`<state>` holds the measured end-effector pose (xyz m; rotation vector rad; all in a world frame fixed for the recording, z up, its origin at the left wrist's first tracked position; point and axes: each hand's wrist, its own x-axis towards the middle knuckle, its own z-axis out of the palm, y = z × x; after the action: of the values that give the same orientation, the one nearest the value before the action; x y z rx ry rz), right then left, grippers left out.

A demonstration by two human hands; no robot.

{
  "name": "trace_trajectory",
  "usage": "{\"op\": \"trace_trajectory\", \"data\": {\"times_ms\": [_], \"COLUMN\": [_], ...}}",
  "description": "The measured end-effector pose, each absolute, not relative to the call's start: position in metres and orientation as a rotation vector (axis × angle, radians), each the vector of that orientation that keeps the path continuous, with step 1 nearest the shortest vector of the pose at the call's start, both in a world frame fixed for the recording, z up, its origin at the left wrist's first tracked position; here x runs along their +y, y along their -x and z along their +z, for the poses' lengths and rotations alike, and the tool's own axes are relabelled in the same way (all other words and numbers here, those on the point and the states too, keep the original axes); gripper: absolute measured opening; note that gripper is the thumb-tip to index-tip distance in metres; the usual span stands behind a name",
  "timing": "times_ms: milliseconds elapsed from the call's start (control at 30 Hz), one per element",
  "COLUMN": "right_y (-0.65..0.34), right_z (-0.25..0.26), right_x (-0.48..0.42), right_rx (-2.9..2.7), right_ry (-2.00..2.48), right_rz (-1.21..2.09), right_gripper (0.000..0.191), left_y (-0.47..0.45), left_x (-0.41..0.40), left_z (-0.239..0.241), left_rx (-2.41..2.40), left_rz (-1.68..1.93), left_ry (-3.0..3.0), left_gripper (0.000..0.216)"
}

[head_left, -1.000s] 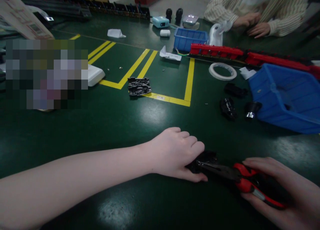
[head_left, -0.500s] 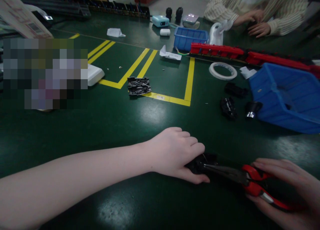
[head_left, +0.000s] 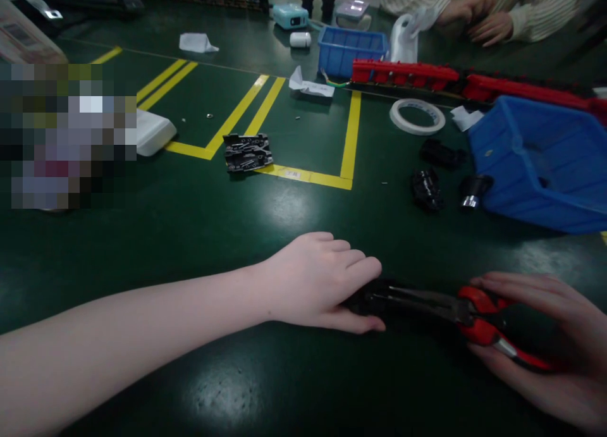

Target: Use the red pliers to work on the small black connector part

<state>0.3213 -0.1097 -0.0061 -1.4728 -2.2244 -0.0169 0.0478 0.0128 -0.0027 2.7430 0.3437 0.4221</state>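
Observation:
My left hand (head_left: 320, 282) rests on the green table, its fingers wrapped round a small black part (head_left: 367, 298) that is mostly hidden under them. My right hand (head_left: 545, 345) grips the red handles of long-nose pliers (head_left: 455, 307). The dark jaws of the pliers lie flat and reach left into the black part at my left fingertips.
A tilted blue bin (head_left: 545, 162) stands at the right with black parts (head_left: 427, 187) beside it. A tape roll (head_left: 417, 116), red rails (head_left: 403, 76), a small blue basket (head_left: 351, 51) and a tray of black pieces (head_left: 246, 152) lie farther back. Another person's hands (head_left: 478, 16) rest at the far edge.
The pliers and my right hand have slid a little to the right, drawing the jaws out longer from the black part. My left hand stays put. The view has tipped down slightly.

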Motion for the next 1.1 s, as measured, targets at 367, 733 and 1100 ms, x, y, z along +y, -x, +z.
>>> {"op": "trace_trajectory", "data": {"times_ms": [367,733,1100], "right_y": [-0.323,-0.323,-0.331], "right_z": [-0.002,0.0,0.002], "right_x": [-0.108,-0.106,-0.108], "right_rx": [-2.435,-2.503,-2.514], "right_ry": [1.338,1.349,1.403], "right_rz": [-0.183,-0.334,-0.465], "right_gripper": [0.046,0.044,0.041], "left_y": [-0.048,-0.048,-0.048], "left_x": [0.012,0.013,0.014], "left_z": [-0.003,-0.002,-0.002], "left_rx": [0.336,0.331,0.305], "left_rz": [0.414,0.386,0.388], "left_ry": [-2.782,-2.778,-2.754], "left_gripper": [0.036,0.035,0.037]}}
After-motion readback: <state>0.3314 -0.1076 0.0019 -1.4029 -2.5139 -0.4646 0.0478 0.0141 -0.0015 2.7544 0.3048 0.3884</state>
